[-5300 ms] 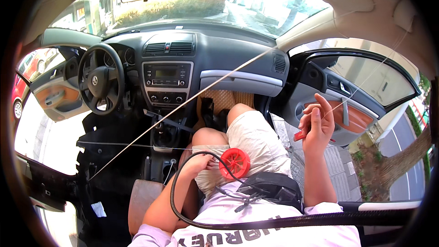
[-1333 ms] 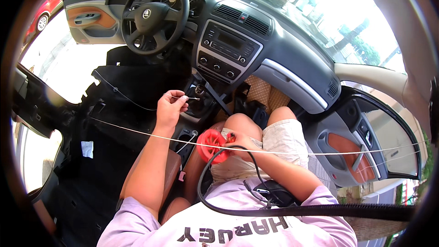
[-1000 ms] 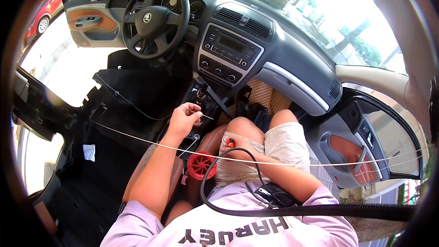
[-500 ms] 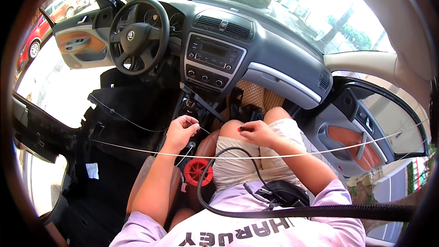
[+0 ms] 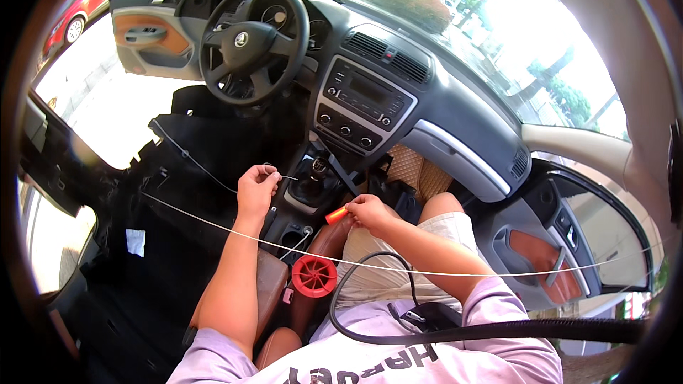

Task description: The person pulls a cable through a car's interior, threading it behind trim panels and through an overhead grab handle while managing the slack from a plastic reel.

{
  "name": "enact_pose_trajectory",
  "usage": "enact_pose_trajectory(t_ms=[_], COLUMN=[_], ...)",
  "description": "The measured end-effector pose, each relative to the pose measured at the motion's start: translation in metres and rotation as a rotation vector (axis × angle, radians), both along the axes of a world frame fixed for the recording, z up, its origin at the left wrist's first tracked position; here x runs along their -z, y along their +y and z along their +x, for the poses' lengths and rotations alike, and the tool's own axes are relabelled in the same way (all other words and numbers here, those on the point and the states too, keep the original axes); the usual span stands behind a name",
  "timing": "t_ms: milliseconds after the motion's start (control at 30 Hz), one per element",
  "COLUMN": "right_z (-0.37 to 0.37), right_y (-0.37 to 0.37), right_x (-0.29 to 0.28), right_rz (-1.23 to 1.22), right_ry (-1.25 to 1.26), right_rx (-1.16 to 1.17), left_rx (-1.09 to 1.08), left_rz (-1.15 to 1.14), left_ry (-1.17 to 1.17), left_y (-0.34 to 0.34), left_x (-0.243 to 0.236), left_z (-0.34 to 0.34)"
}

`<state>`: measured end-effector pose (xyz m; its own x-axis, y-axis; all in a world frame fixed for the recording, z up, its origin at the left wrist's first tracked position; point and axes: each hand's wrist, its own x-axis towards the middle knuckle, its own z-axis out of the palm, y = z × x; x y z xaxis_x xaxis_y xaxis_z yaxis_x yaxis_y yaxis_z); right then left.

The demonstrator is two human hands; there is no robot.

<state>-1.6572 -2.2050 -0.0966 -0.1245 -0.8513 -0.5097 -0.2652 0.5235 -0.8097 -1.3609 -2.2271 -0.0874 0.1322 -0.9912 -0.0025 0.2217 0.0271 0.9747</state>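
My left hand (image 5: 257, 188) is closed in a pinch on a thin pale wire (image 5: 287, 177), whose end sticks out to the right over the gear lever's surround. Farther right and a little nearer, my right hand (image 5: 368, 212) grips a short, flat orange-red stick-shaped thing (image 5: 336, 215); its exact kind I cannot make out. The two hands are apart. A dark cable (image 5: 206, 171) runs from the left across the black floor lining toward my left hand. One long white cord (image 5: 398, 268) stretches over both forearms. Beside my thigh lies a red spoked reel (image 5: 314, 276).
The gear lever (image 5: 319, 167) and dashboard (image 5: 377, 50) stand ahead, with the steering wheel (image 5: 254, 44) at the far left. Both front doors hang open. A black hose-like cable (image 5: 498, 331) crosses my lap. A white paper (image 5: 136, 242) lies on the black lining (image 5: 185, 220).
My right hand has moved left and turned, bringing the orange-red thing into fuller view. My left hand has shifted left and slightly farther away, its wire end still showing. The view has swung.
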Motion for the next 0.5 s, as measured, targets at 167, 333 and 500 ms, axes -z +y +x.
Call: enact_pose_trajectory(t_ms=[167, 333, 500], right_z=[0.031, 0.064, 0.083], right_y=[-0.021, -0.03, -0.011], right_x=[0.048, 0.072, 0.064], right_rz=[0.195, 0.14, 0.155], right_ry=[-0.422, -0.438, -0.41], right_rx=[0.236, 0.268, 0.408], left_rx=[0.016, 0.039, 0.024], left_rz=[0.042, 0.034, 0.054], left_ry=[-0.004, -0.036, -0.026], left_y=[-0.004, -0.004, -0.005], left_x=[0.009, 0.011, 0.015], left_z=[0.003, 0.001, 0.007])
